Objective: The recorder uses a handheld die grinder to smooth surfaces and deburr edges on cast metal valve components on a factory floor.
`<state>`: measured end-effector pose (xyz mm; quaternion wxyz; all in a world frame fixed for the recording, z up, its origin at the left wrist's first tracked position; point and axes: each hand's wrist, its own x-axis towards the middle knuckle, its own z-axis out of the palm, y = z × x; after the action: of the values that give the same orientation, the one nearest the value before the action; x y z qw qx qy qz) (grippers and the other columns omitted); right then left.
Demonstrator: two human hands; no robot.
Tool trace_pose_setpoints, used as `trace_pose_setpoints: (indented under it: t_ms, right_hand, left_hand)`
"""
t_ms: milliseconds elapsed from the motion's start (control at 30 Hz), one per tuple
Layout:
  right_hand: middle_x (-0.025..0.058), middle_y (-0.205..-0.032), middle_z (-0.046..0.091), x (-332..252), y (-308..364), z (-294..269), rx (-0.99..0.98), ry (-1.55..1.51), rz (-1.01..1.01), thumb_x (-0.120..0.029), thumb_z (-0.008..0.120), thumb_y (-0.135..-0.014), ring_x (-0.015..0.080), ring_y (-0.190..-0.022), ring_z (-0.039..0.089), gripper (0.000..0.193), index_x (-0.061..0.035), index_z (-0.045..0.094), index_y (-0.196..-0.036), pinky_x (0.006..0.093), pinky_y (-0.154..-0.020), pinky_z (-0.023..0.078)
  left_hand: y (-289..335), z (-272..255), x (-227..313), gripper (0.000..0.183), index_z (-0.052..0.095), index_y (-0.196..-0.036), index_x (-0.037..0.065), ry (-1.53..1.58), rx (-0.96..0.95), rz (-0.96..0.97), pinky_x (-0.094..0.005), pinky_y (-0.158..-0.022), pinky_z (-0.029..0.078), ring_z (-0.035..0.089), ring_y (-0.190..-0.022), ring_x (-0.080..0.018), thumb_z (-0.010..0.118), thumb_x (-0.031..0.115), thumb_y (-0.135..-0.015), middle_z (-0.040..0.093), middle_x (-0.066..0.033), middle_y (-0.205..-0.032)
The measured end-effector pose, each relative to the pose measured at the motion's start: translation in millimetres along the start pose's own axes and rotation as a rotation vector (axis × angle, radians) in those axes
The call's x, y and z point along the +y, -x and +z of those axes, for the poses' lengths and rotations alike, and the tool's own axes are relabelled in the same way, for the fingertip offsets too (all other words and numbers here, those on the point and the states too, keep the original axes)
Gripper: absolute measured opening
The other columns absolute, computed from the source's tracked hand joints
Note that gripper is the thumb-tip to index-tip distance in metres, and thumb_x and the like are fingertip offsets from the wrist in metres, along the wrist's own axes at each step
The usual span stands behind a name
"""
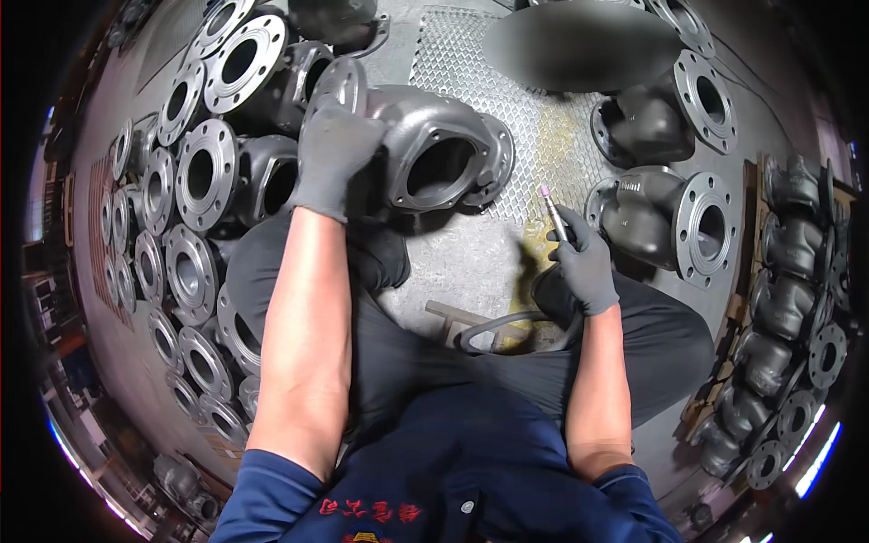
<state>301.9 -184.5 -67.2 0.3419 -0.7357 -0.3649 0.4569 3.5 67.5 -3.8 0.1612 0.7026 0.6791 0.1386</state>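
Though gloved — left hand (339, 156) on casting (431, 110).

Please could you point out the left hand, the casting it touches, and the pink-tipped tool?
Left hand (340, 158): head view, middle of its gloved back.
Casting (424, 114): head view, grey body above its large opening.
Tool (555, 217): head view, metal shaft below the pink tip.

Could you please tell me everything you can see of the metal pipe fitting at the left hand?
The metal pipe fitting is a hollow, slightly shiny, dark grey body, apparently cast metal. A squarish opening with rounded corners and a flat rim faces the camera; inside looks dark. A round rim stands at each end, left and right. It appears to rest on the floor, though its underside is hidden. The gloved left hand grips its left rim.
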Motion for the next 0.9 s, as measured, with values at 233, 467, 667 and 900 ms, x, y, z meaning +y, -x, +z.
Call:
trace_pose_setpoints:
  t_ms: [233, 467, 667, 900]
  right_hand:
    - [0.0182, -0.108, 0.076, -1.6, -16.6, 7.3, 0.023, -0.008, -0.045, 0.001, 0.055, -0.086, 0.0235, -0.097, 0.074, 0.059, -0.0039, 0.064, -0.144, 0.0357, -0.089, 0.057]
    - [0.012, -0.1, 0.075, 10.3, -16.8, 6.2, 0.029, 0.024, -0.084, 0.004, 0.053, -0.091, 0.0137, -0.079, 0.069, 0.059, -0.0051, 0.062, -0.148, 0.0305, -0.076, 0.057]
    - [0.0204, -0.107, 0.076, -1.6, -7.3, 1.2, 0.04, -0.024, -0.05, 0.005, 0.052, -0.089, 0.0254, -0.093, 0.075, 0.056, -0.0024, 0.063, -0.143, 0.0367, -0.086, 0.058]
    - [0.0319, -0.115, 0.073, 32.8, 22.1, 29.4, -0.538, 0.436, 0.175, -0.031, 0.061, -0.09, 0.0444, -0.109, 0.073, 0.051, 0.0011, 0.068, -0.129, 0.0475, -0.097, 0.056]
  left_hand:
    - [-7.8, 1.2, -0.4, 0.055, 0.06, -0.113, -0.016, 0.165, 0.032, -0.125, -0.0423, -0.078, 0.058, 0.075, -0.089, -0.0342, 0.075, 0.024, -0.078, 0.074, -0.0288, -0.095]
    - [-11.4, 1.2, -5.6, 0.067, 0.06, -0.104, -0.024, 0.06, -0.021, -0.064, -0.0447, -0.091, 0.057, 0.074, -0.105, -0.0444, 0.08, 0.034, -0.077, 0.07, -0.0412, -0.109]
    - [-16.1, 11.4, 0.5, 0.018, 0.079, -0.093, 0.009, 0.347, -0.059, -0.259, -0.0501, -0.08, 0.058, 0.072, -0.088, -0.0463, 0.073, 0.02, -0.08, 0.067, -0.0325, -0.096]
    - [-19.6, 24.0, 22.5, 0.038, 0.062, -0.091, -0.014, 0.122, 0.061, -0.064, -0.0368, -0.06, 0.057, 0.074, -0.063, -0.0269, 0.072, 0.02, -0.078, 0.073, -0.0198, -0.073]
